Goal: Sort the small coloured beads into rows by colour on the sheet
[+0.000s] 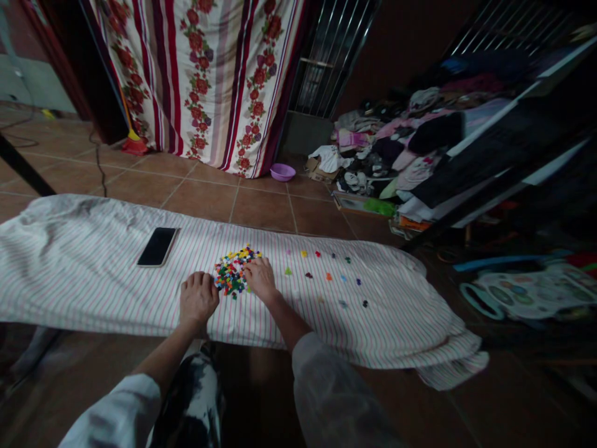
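A heap of small multicoloured pieces [231, 270] lies on a striped cloth [140, 305] over a long, low surface. My left hand [198, 297] rests at the heap's left edge, its fingers curled; anything under them is hidden. At the right side of the heap, my right hand [261, 278] touches the pieces with bent fingers, and their tips are too small to make out. Right of the heap, small groups of pieces lie apart by colour in rows, among them yellow [304, 253], orange [329, 277] and dark [365, 303] ones.
A phone [157, 247] lies on the cloth to the left. Beyond are a flowered curtain [200, 81], a purple basin [282, 172] and a red dustpan [135, 144] on the tiled floor. Piled clothes [396, 143] fill the back right, near a dark slanting bar.
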Tool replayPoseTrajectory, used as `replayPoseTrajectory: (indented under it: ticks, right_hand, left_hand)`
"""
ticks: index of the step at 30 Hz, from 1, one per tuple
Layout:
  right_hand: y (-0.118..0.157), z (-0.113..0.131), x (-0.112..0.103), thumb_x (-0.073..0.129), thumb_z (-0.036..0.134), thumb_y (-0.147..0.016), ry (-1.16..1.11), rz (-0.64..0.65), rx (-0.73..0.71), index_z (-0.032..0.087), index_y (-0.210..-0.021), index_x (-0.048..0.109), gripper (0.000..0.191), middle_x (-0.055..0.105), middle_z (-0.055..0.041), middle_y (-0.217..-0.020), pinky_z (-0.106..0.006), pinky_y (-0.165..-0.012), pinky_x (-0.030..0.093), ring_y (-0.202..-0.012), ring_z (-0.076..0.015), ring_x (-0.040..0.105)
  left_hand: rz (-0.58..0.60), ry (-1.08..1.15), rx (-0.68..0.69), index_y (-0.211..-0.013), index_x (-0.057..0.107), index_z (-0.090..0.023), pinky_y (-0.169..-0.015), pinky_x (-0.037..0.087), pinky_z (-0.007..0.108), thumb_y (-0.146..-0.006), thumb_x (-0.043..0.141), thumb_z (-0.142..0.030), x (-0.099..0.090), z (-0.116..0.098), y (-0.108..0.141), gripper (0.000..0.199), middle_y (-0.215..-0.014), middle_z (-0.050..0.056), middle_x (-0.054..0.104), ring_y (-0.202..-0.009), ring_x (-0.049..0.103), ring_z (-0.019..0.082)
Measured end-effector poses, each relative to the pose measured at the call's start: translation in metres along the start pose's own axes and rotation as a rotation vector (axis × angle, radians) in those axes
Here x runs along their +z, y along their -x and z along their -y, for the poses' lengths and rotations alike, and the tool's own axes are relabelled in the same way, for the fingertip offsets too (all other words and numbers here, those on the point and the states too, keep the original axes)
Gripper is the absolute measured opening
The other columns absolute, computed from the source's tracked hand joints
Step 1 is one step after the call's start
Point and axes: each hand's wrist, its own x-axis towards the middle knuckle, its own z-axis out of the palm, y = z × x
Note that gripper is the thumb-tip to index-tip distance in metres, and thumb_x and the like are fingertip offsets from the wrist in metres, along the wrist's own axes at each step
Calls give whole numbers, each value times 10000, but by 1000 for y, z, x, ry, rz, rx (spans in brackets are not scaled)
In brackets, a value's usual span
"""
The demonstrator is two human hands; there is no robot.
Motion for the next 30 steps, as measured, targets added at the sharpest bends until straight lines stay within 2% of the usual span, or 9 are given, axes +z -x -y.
replayPoseTrajectory:
  ticks: [14, 19, 26, 30]
  right_hand:
    - [-17, 9, -6, 538, 259, -909, 91, 64, 5, 231, -899, 738, 203, 658, -96, -1033, -348, -895, 359, -1064, -248, 461]
    - [-21, 15, -6, 529, 235, -902, 134, 88, -7, 213, -926, 730, 204, 655, -108, -1061, -360, -889, 360, -1055, -253, 468]
    - [-19, 18, -4, 532, 181, -874, 167, 81, -41, 184, -939, 727, 206, 649, -129, -1080, -370, -907, 357, -1086, -264, 461]
    - [-16, 16, -3, 553, 217, -870, 114, 50, -33, 192, -956, 708, 179, 645, -109, -1086, -365, -927, 354, -1091, -257, 458]
  left_hand:
    - [36, 13, -11, -951, 595, -164, -801, 338, 396, -880, 414, -257, -2, -1, -1, 216, -982, 125, 588, -987, 493, 284]
    - [22, -6, -8, -940, 588, -167, -805, 337, 392, -885, 411, -259, -1, -1, -1, 207, -977, 116, 589, -990, 499, 280]
    - [14, -4, -7, -942, 588, -168, -795, 337, 389, -885, 412, -256, -2, -1, 0, 204, -977, 118, 593, -971, 504, 278]
    - [11, -26, 9, -933, 586, -169, -792, 334, 381, -884, 419, -263, -4, -1, 0, 198, -973, 113, 596, -970, 511, 274]
